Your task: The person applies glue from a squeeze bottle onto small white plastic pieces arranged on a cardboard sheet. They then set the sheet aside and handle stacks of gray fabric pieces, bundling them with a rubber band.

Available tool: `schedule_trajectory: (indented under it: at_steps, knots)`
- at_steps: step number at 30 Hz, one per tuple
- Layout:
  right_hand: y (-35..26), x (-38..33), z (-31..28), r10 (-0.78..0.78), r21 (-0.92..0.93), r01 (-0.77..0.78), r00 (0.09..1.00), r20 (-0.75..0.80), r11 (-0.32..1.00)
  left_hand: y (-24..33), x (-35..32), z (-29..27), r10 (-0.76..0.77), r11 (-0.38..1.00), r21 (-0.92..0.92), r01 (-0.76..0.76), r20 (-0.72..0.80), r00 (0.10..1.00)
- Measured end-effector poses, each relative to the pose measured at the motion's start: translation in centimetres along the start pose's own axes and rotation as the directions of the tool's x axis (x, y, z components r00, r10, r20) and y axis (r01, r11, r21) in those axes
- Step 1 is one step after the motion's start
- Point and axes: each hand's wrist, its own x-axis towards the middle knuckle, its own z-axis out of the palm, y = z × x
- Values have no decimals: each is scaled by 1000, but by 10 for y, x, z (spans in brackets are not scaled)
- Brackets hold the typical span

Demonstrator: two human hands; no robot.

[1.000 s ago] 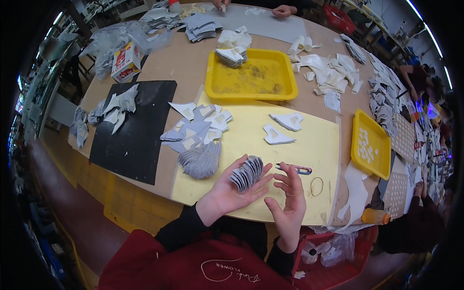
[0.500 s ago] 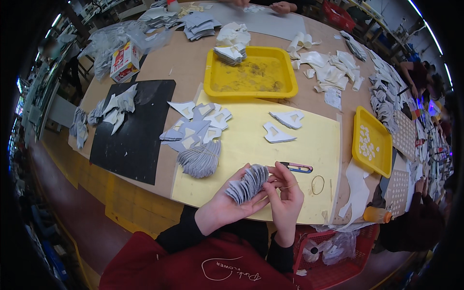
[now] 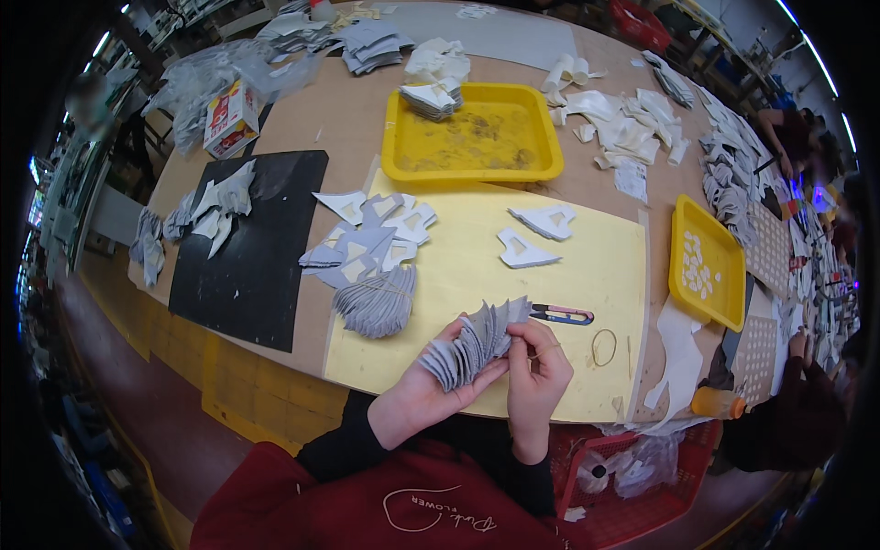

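Observation:
A stack of grey fabric pieces (image 3: 469,346) rests fanned out across my left hand (image 3: 423,385), whose fingers curl round it from below. My right hand (image 3: 539,367) pinches the right end of the same stack, where the pieces spread apart at the top. Beyond my fingers lie thread snips (image 3: 563,314) with a dark loop handle. To the right of them is a rubber band (image 3: 603,347). Left of my hands sits a banded bundle of grey pieces (image 3: 376,302), beside a loose pile of grey and white cut pieces (image 3: 359,249). Two white cut pieces (image 3: 530,249) lie farther back.
A yellow sheet (image 3: 458,238) covers the table before me. Behind it stands a large yellow tray (image 3: 390,158); a smaller yellow tray (image 3: 678,275) with white bits is at right. A black board (image 3: 247,275) lies left. Below the table edge is a red basket (image 3: 642,532).
The fabric stack has fanned wider and its right end now rises higher. My right hand has closed in on that end. The hands at the table's far side have gone from view.

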Motion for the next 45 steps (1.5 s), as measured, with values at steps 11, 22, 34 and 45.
schedule_trajectory:
  at_steps: [11,22,34,45]
  knots:
    - [-24,-3,10,-209,-145,200,976,-52,969,7,-12,0,-67,993,-92,71,42,997]
    - [-39,-5,3,-422,-190,423,905,50,886,15,-18,1,-163,987,20,161,90,983]
    - [-14,1,0,81,72,-78,996,-28,994,13,-2,-5,-51,997,-50,51,-14,999]
    - [-7,5,-4,94,-47,-89,987,132,995,16,-8,-16,44,994,-106,-40,36,998]
